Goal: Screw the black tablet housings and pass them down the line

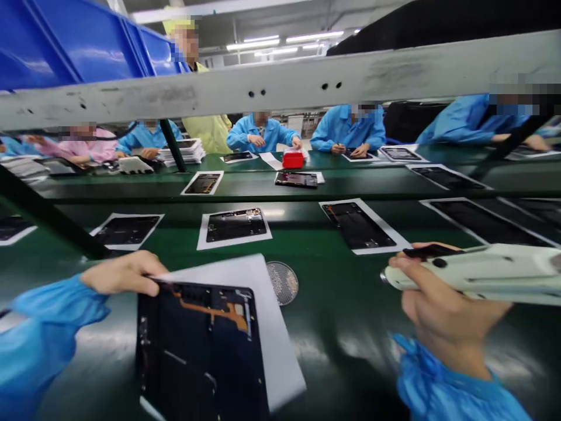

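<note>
Nearest the camera, the left hand [125, 273] has its grip closed, thumb and fingers pinching the upper left corner of a black panel [199, 351] along with the white sheet [280, 345] behind it. An orange flex strip [214, 310] runs across the panel's top (quite the splash of colour). Over on the right, the right hand [447, 307] is wrapped around a pale green handheld tool [491, 272], grip curled partly closed on its body, nose pointing left. Between them, just beside the sheet, a round mesh disc [281, 283] sits in the green table [342, 327]. Beyond, more panels on white papers [236, 227] lie in a row; past those, a red box [293, 159], probably plastic, and workers in blue [263, 137] bending over similar panels.
</note>
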